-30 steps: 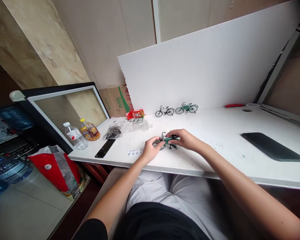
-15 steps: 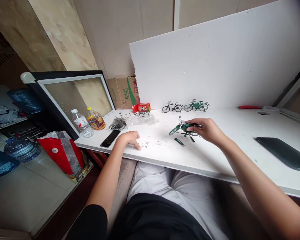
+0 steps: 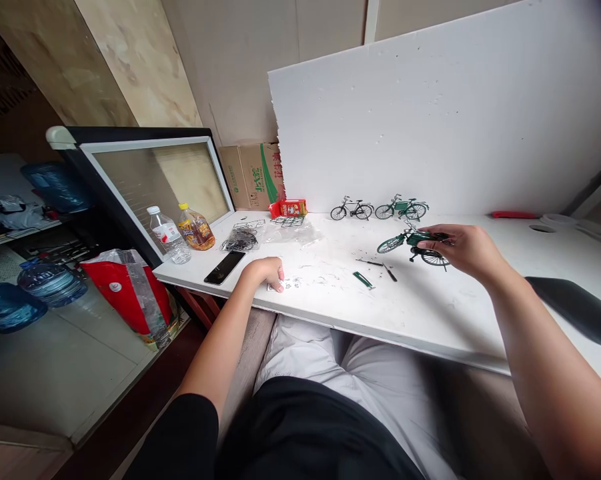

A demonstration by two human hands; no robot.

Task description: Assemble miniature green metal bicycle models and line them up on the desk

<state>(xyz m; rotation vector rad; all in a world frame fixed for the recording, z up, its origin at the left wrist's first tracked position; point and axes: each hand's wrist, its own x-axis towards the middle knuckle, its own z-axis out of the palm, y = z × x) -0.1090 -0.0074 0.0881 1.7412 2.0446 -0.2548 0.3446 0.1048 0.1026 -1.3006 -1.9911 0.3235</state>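
A small green model bicycle [image 3: 411,244] is pinched in my right hand [image 3: 455,248], its front wheel pointing left and the fingers around its rear frame. Below and left of it on the white table lie a thin green piece [image 3: 363,280] and some dark slender tools or parts [image 3: 389,272]; I cannot tell which. My left hand [image 3: 267,271] rests on the table near the front edge, fingers curved and slightly apart, beside small printed line drawings [image 3: 291,283]. At the back, a black model bicycle [image 3: 351,209] and another green model bicycle [image 3: 401,208] stand upright.
Left of my left hand lies a phone [image 3: 225,267]. Behind it are a bag of black parts [image 3: 240,239], a water bottle [image 3: 169,235] and a drink bottle [image 3: 196,230]. A red box [image 3: 293,207] sits farther back. A dark flat case [image 3: 575,310] lies at right.
My right hand has carried the green bicycle rightward and slightly up, away from the loose pieces. My left hand stays near the drawings, its fingers drawn closer together.
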